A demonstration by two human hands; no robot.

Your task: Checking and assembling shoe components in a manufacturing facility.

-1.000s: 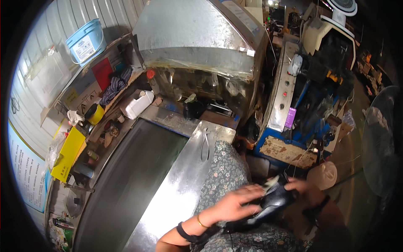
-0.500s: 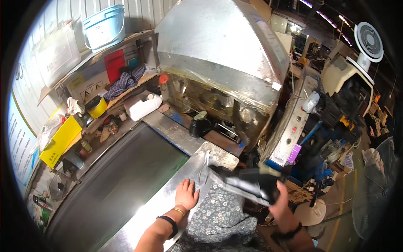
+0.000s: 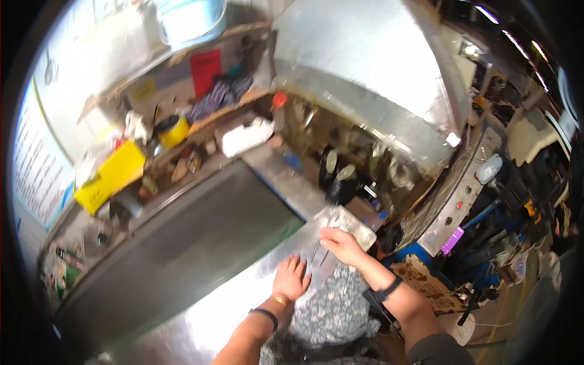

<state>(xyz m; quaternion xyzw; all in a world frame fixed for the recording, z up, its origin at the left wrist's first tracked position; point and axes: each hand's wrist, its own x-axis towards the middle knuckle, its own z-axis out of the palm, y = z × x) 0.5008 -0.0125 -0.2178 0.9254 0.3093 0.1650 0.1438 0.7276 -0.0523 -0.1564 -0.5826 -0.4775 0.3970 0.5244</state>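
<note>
My left hand (image 3: 291, 278) lies flat with its fingers out on the bright metal edge (image 3: 225, 310) beside a dark belt (image 3: 207, 225). Over the table's far corner, my right hand (image 3: 342, 244) has its fingers closed around the upper end of a thin two-legged metal tool (image 3: 323, 258). The tool's legs point down toward me; its exact kind is unclear. Beyond that hand stand two black, shoe-like pieces with pale green tops, one nearer (image 3: 345, 173) and one farther (image 3: 330, 162). Grey flowered cloth (image 3: 331, 298) covers my lap.
A large metal hood (image 3: 365, 67) rises behind the table. Along the left shelf are a yellow box (image 3: 109, 176), a white jug (image 3: 247, 137) and a yellow tape roll (image 3: 173, 131). To the right stands a control panel (image 3: 459, 207) with buttons; a blue bucket (image 3: 191, 21) sits above.
The black shoe-like piece has left my right hand, and a second one now stands by the first. My right hand has moved left onto the metal tool. The view has shifted.
</note>
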